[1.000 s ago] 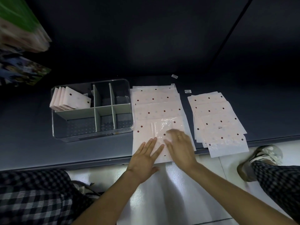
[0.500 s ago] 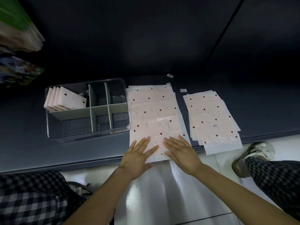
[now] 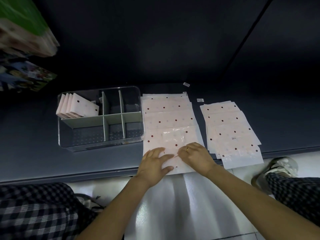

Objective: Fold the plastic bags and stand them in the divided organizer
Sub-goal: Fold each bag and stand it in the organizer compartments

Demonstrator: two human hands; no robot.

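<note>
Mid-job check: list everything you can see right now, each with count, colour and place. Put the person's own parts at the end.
divided organizer: one, clear with pale green dividers, left on the dark shelf
folded bags: about four, pink with dark dots, standing in the organizer's far left compartment
middle pile of bags: one pile, pink dotted, flat, right of the organizer
right pile of bags: one pile, pink dotted, flat, overhanging the shelf edge
small labels: two, white, behind the piles
dark shelf: one, dark blue-grey
packages: several, green and multicoloured, blurred, upper left
shoe: one, pale, on the floor at right
left hand: on the middle pile's near edge
right hand: fingers curled on the same bag
</note>
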